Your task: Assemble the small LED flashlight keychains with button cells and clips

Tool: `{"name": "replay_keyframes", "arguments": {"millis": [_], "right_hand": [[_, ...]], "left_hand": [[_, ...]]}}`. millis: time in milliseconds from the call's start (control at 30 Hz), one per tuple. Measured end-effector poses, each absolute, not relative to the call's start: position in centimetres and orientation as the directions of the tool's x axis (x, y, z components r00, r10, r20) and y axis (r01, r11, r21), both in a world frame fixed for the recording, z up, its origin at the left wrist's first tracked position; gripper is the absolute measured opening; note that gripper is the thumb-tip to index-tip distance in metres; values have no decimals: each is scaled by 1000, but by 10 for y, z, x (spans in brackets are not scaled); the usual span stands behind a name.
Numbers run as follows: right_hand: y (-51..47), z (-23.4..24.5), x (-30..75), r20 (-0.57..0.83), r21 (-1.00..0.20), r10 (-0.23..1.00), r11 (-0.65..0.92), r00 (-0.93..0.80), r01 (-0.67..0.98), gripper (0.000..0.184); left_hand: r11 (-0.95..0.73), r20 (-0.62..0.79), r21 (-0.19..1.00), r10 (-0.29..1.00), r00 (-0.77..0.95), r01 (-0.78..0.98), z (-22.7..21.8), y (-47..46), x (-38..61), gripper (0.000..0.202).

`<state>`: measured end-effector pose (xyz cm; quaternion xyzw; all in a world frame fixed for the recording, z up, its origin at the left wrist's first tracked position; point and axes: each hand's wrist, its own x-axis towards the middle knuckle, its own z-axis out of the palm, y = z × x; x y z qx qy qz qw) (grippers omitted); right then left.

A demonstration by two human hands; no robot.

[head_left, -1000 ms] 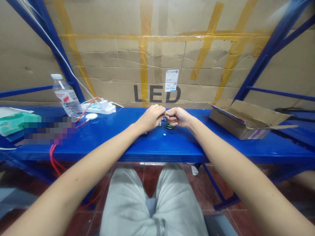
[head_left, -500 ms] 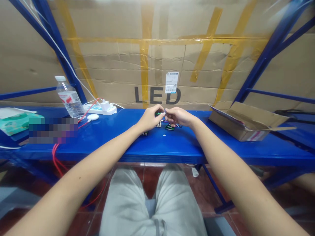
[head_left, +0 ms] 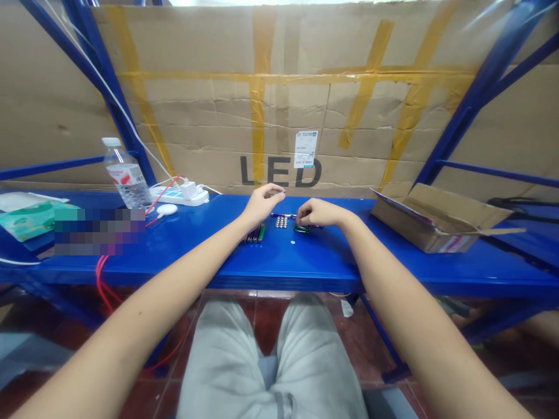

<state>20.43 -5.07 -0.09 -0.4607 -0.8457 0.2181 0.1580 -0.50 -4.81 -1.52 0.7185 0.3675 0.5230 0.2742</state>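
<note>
My left hand (head_left: 261,205) hovers just above the blue shelf (head_left: 305,259), fingers curled with thumb and fingertips close; whatever is in them is too small to name. My right hand (head_left: 318,212) rests lower on the shelf, its fingers bent down over small green and purple pieces (head_left: 302,228). Between the hands lies a cluster of tiny silver cylinders (head_left: 282,222). A short row of green and purple pieces (head_left: 255,234) lies under my left wrist. A tiny white dot (head_left: 293,241) lies in front.
An open cardboard box (head_left: 437,218) stands on the shelf at the right. At the left are a water bottle (head_left: 126,174), a white power strip (head_left: 181,194) with red cables, and a tissue pack (head_left: 24,212). Taped cardboard marked LED closes the back.
My hands were joined together over the pieces; they have now parted. The left hand rose and drew left, uncovering the row of pieces. The right hand sank onto the shelf.
</note>
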Motion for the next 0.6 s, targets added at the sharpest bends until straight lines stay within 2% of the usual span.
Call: {"name": "replay_keyframes", "arguments": {"millis": [167,333,433,500,600], "right_hand": [[-53,-5,195,-15,-395,840,493,-542,776,9],[-57,-7,190,20,-421,802,548,-597,723,7],[-61,-5,187,146,-568,787,563,-600,600,7],[-62,-3,187,200,-738,815,491,-544,463,8],[-61,-2,187,216,-885,856,375,-469,277,9]], "left_hand": [[-536,518,821,844,139,198,-14,-49,-5,14],[-525,510,828,851,128,197,-16,-46,-5,14],[-502,485,848,864,137,170,-18,-42,-5,15],[-492,472,855,869,149,161,-19,-42,-5,17],[-478,458,865,877,150,153,-19,-43,-3,19]]}}
